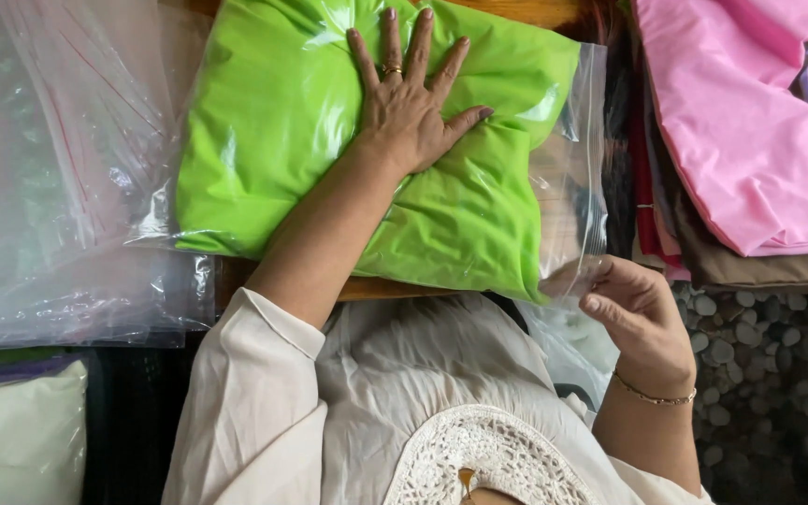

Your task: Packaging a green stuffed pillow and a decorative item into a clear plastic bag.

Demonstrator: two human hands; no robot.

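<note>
A bright green folded cloth (273,122) lies inside a clear plastic zip bag (572,159) on a wooden table. My left hand (409,103) rests flat on top of the bag with fingers spread, a ring on one finger. At the bag's near right corner, my right hand (633,313) pinches the open edge between thumb and fingers; a thin bracelet sits on that wrist.
A heap of clear plastic bags (67,187) lies to the left. Folded cloths, pink (750,140) over brown (759,266), are stacked at the right. A packed whitish bag (21,440) sits at lower left. A pebble floor (759,374) shows at lower right.
</note>
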